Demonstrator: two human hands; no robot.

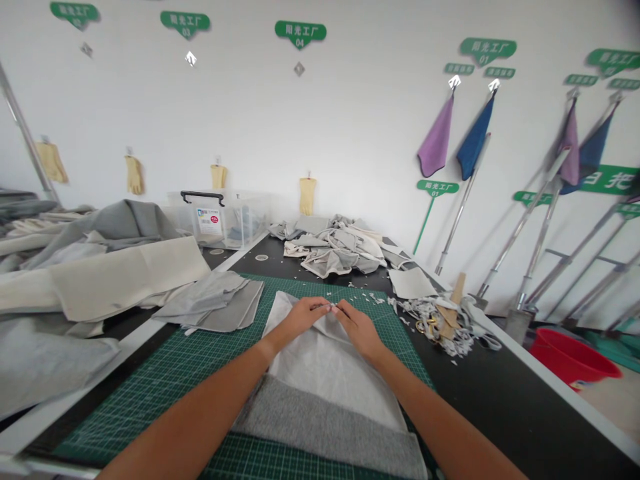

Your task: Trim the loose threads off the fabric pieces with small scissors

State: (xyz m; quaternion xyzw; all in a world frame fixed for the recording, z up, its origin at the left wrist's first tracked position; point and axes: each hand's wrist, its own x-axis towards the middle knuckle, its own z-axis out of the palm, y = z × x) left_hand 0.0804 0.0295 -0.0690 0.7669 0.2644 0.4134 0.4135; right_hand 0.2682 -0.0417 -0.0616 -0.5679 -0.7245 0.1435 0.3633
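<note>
A grey and whitish piece of fabric [325,370] lies on the green cutting mat [145,393], its darker grey band toward me. At its far edge my left hand [307,317] and my right hand [356,327] meet, fingertips pinched together on the cloth. The fabric rises slightly where they grip it. What exactly sits between the fingertips is too small to make out. Just left of my left hand is a stack of cut grey fabric pieces [235,307]. Beyond my hands, small scraps are scattered on the mat.
A heap of grey fabric pieces [335,247] lies at the back. Scissors with gold handles [425,325] rest among shredded scraps [457,340] at right. Larger fabric [125,277] and a clear plastic box [245,220] are at left. A red basin [570,357] stands on the floor.
</note>
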